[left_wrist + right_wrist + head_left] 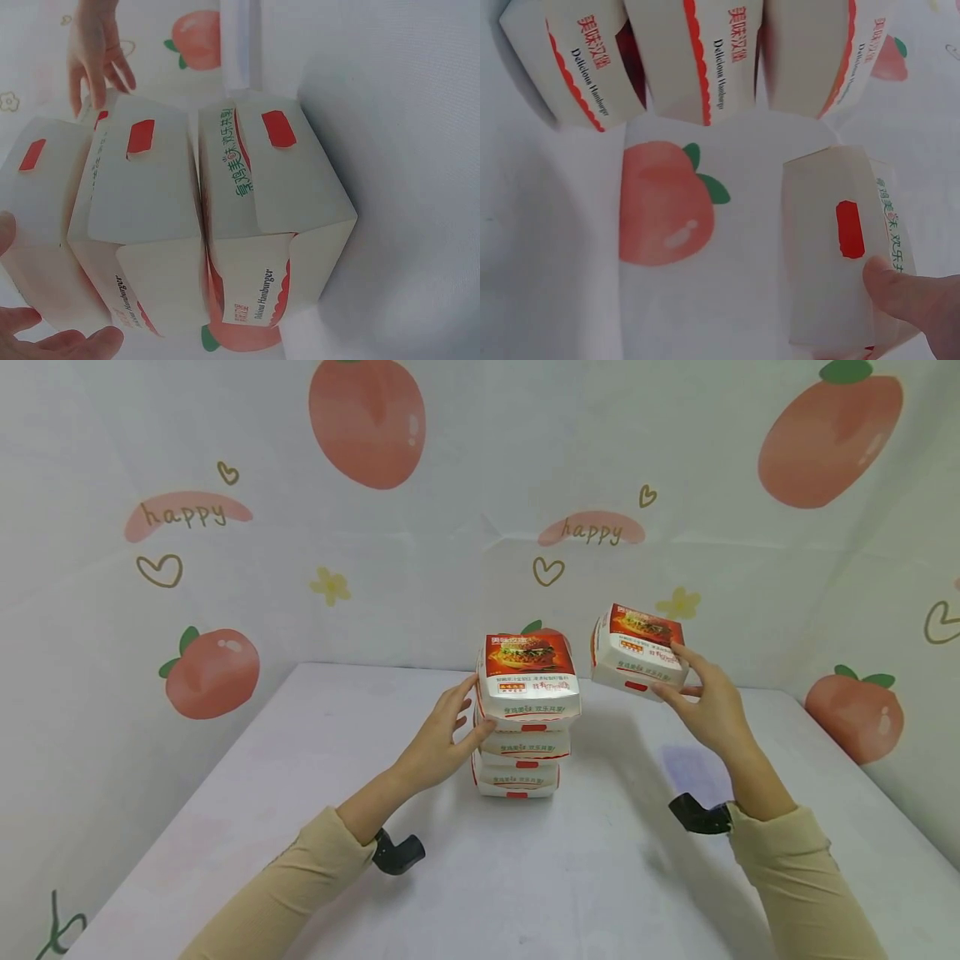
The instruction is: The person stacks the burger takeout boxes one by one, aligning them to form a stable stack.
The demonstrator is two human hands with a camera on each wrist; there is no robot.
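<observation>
Three white paper hamburger boxes stand stacked on the table: a top box (528,693) with a red burger picture, a middle box (525,745) and a bottom box (517,780). My left hand (438,735) touches the top box's left side, fingers on the side and thumb by the front corner. To the right of the stack, my right hand (708,702) grips another hamburger box (637,652) by its right side. That box is in the air, tilted, apart from the stack. In the right wrist view, the thumb (900,292) presses its front near a red tab.
A white cloth-covered table (480,877) carries the stack, with a printed backdrop (450,577) of peaches behind it. Black wrist mounts (397,853) stick out below both hands. The stack's boxes sit slightly out of line with each other.
</observation>
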